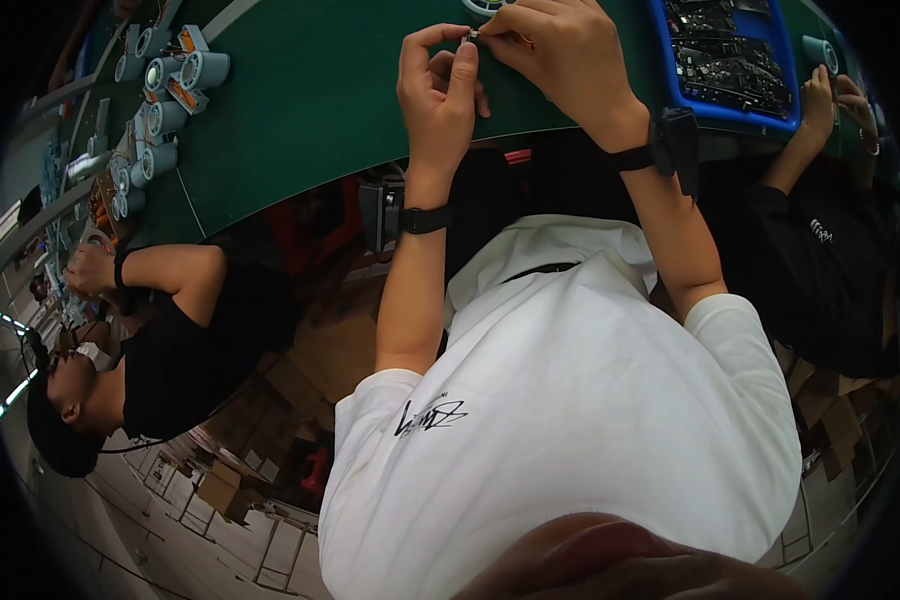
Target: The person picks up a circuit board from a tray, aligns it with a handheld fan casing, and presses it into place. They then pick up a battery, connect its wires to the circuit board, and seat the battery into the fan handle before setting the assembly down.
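Note:
At the top of the head view, my left hand (438, 100) pinches a small pale connector (468, 39) between thumb and forefinger. My right hand (568, 60) meets it from the other side, its fingertips closed at the connector's end. Thin orange wire (523, 41) shows under the right fingers; most of it is hidden by the hand. Just beyond the fingertips, a round pale part (485, 8) is cut off by the frame's upper edge. Both hands are above the green tabletop (300, 100).
A blue tray (673, 85) of dark circuit boards stands right of my hands. Several pale-blue cylindrical housings (205, 70) with orange parts line the table's left side. Co-workers sit on both sides; one's hand (820, 105) holds a pale cylinder (819, 52) at right. Cardboard boxes (335, 345) lie below.

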Motion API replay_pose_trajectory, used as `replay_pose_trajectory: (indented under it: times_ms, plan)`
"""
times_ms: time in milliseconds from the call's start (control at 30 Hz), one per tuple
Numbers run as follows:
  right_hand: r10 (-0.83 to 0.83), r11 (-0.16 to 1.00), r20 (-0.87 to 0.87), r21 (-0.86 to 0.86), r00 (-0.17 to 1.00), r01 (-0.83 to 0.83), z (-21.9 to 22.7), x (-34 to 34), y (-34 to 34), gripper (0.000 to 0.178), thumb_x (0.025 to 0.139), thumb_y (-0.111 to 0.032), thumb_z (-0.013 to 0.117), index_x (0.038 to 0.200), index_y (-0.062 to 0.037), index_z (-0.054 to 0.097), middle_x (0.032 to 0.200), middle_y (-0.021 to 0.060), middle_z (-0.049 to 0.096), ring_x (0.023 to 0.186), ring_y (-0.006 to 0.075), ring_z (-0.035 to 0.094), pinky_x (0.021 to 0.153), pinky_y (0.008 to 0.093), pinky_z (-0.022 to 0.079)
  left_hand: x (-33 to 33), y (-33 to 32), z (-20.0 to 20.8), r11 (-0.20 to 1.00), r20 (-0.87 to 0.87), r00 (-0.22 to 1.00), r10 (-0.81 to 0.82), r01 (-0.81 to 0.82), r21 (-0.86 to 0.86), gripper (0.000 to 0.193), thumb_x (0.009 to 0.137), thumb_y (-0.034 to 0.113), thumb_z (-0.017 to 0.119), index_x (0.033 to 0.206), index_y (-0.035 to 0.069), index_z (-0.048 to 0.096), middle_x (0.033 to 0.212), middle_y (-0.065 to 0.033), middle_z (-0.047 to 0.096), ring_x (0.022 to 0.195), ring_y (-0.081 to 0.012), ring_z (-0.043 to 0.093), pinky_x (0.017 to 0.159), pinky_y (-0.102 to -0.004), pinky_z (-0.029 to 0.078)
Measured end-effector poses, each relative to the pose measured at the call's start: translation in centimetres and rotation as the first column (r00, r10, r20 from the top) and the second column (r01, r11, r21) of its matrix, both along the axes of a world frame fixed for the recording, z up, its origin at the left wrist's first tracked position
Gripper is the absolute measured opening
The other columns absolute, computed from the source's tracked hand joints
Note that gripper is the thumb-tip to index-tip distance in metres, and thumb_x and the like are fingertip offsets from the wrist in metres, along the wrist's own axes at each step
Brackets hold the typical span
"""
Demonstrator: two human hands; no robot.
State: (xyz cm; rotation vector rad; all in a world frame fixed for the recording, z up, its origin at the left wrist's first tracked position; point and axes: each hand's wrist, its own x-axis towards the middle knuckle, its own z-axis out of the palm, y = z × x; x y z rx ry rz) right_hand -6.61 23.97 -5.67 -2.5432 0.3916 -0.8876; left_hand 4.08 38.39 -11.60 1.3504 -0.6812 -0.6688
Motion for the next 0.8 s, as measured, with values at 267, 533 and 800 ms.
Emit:
replay_pose_trajectory:
  times_ms: [267, 533, 800]
  plan:
    - [0.01, 0.997, -0.047, -0.079, 0.999, -0.014, 1.2, 0.1, 0.2, 0.01, 0.083, -0.018, 0.079, 0.078, -0.0114, 0.073, 0.078, 0.0043, 0.071, 0.082, 0.0253, 0.067, 0.08, 0.0397, 0.049, -0.2, -0.4, -0.7, 0.993, 0.03, 0.997, 0.076, -0.073, -0.089, 0.02, 0.108, 0.016, 0.069, 0.123, 0.004, 0.062, 0.085, -0.0029, 0.065, 0.061, -0.0074, 0.062, 0.048, -0.0222, 0.052]
    - [0.088, 0.964, -0.123, -0.239, 0.988, -0.116, 1.1, 0.4, -1.4, 0.014, 0.083, -0.02, 0.079, 0.076, -0.0123, 0.07, 0.076, 0.0032, 0.069, 0.085, 0.0234, 0.067, 0.081, 0.0383, 0.049, -0.1, -0.1, -0.3, 0.997, 0.029, 0.997, 0.072, -0.072, -0.016, 0.016, 0.105, 0.014, 0.072, 0.116, 0.002, 0.068, 0.086, -0.0029, 0.065, 0.062, -0.0071, 0.064, 0.049, -0.0215, 0.052]
    - [0.35, 0.92, 0.266, -0.276, 0.898, -0.277, -1.7, 1.0, -3.9, 0.014, 0.085, -0.022, 0.08, 0.079, -0.0132, 0.069, 0.078, 0.0016, 0.068, 0.079, 0.0213, 0.066, 0.079, 0.0357, 0.048, -0.1, -0.2, -0.3, 0.998, 0.093, 0.995, 0.031, -0.035, 0.045, 0.016, 0.105, 0.014, 0.073, 0.115, 0.002, 0.069, 0.091, -0.0039, 0.065, 0.063, -0.0067, 0.065, 0.048, -0.0216, 0.051]
